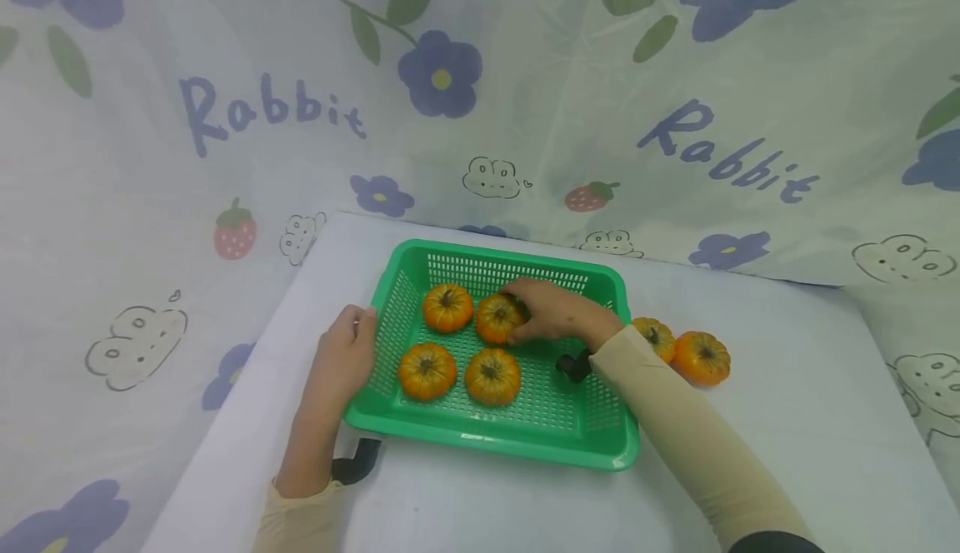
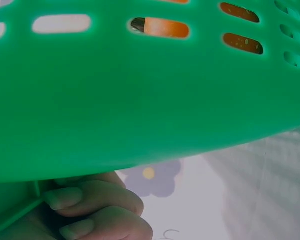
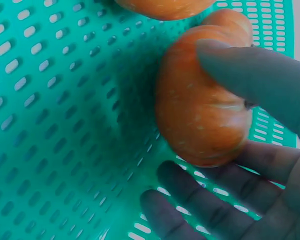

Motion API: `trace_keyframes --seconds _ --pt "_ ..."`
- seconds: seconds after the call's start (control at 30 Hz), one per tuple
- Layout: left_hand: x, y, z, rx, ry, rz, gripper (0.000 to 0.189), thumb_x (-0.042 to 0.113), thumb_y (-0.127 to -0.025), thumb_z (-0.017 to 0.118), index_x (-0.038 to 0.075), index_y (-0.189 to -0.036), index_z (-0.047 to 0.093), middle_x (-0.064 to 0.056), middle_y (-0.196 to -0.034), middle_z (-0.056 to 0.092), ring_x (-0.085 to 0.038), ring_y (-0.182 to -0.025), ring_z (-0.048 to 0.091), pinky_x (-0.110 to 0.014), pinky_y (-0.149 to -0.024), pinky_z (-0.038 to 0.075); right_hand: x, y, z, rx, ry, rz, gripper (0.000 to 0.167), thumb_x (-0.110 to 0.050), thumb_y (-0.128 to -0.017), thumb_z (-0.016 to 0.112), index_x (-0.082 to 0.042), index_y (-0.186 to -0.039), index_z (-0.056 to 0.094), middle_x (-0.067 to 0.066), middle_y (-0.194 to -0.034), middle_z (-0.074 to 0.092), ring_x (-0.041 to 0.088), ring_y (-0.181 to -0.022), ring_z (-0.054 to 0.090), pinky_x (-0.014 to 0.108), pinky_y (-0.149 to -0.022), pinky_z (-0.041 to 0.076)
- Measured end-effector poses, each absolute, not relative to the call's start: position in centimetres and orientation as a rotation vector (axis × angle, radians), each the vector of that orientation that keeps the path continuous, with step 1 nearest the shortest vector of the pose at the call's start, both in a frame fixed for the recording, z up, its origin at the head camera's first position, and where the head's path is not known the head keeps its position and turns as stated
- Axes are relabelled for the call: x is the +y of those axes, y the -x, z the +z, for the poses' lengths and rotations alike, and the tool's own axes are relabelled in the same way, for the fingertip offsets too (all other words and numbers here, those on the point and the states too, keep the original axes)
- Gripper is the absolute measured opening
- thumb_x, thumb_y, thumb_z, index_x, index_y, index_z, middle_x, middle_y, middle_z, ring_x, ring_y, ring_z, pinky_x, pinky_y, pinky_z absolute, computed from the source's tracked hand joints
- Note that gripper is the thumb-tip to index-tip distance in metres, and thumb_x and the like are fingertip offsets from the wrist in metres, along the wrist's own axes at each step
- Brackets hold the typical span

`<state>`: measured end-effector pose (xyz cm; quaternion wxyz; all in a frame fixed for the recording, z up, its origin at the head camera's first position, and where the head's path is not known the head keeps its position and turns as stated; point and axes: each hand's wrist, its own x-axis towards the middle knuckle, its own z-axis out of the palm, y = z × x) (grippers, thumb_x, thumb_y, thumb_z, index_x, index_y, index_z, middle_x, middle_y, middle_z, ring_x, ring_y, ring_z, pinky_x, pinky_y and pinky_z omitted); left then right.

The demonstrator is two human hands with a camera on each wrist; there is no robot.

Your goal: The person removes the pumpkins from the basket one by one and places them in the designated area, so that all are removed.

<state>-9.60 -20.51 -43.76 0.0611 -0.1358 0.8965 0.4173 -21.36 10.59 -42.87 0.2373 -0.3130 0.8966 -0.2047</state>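
A green plastic basket [image 1: 495, 443] with slotted walls sits on the white table, holding several small orange pumpkins. My left hand [image 1: 343, 361] grips its left rim; in the left wrist view the fingers [image 2: 107, 212] curl beneath the basket's edge. Inside the basket, my right hand [image 1: 553, 311] holds the back right pumpkin [image 1: 498, 318]. The right wrist view has the thumb [image 3: 260, 75] across that pumpkin [image 3: 200, 115], with fingers around its lower side. Beside it lies another pumpkin [image 1: 447, 308], and two more, left [image 1: 427, 371] and right [image 1: 492, 376], lie in front.
Two pumpkins rest on the table right of the basket, one [image 1: 654, 338] partly behind my right forearm, the other [image 1: 701, 358] farther right. A patterned curtain [image 1: 525, 120] hangs behind the table [image 1: 795, 403]. Black camera mounts [image 1: 358, 461] show at my wrists.
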Motion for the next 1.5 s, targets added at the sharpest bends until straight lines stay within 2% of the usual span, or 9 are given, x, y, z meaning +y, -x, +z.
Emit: trace_keyframes --seconds 0.33,0.7,0.93,1.2,1.5 --pt "-20.38 9.64 -43.53 2.720 0.406 1.278 0.056 0.052 -0.113 0.027 0.004 -0.121 0.053 -0.011 -0.083 0.056 -0.025 -0.070 0.054 -0.037 -0.060 0.047 10.56 21.44 -42.58 2.476 0.874 -0.597 0.073 -0.029 -0.089 0.086 -0.005 -0.149 0.053 0.012 -0.147 0.057 0.029 -0.135 0.053 0.047 -0.115 0.040" --pt "-20.43 9.64 -43.75 2.738 0.408 1.247 0.056 0.053 -0.113 0.026 0.004 -0.119 0.054 -0.012 -0.083 0.054 -0.026 -0.072 0.054 -0.037 -0.062 0.046 10.72 21.56 -42.82 2.480 0.939 -0.561 0.071 -0.032 -0.090 0.085 -0.005 -0.149 0.055 0.014 -0.151 0.053 0.031 -0.138 0.050 0.048 -0.115 0.039" --pt "-20.50 9.69 -43.99 2.739 0.405 1.242 0.058 0.054 -0.112 0.025 0.004 -0.118 0.054 -0.012 -0.083 0.053 -0.026 -0.072 0.053 -0.038 -0.062 0.046 10.90 21.57 -42.78 2.474 0.942 -0.565 0.071 -0.036 -0.090 0.084 -0.006 -0.148 0.056 0.013 -0.149 0.054 0.031 -0.136 0.051 0.048 -0.115 0.039" --pt "-20.50 9.60 -43.97 2.725 0.407 1.249 0.059 0.056 -0.112 0.024 0.005 -0.120 0.053 -0.012 -0.084 0.055 -0.026 -0.073 0.055 -0.037 -0.062 0.047 10.93 21.47 -42.46 2.471 0.928 -0.579 0.070 -0.040 -0.089 0.083 -0.002 -0.142 0.060 0.013 -0.139 0.062 0.030 -0.128 0.056 0.047 -0.110 0.044" --pt "-20.48 9.61 -43.92 2.719 0.408 1.275 0.057 0.055 -0.112 0.026 0.005 -0.118 0.053 -0.012 -0.082 0.053 -0.026 -0.070 0.054 -0.037 -0.060 0.046 10.98 21.38 -42.40 2.467 0.917 -0.611 0.071 -0.043 -0.088 0.083 -0.003 -0.142 0.061 0.012 -0.139 0.062 0.029 -0.128 0.056 0.047 -0.110 0.044"
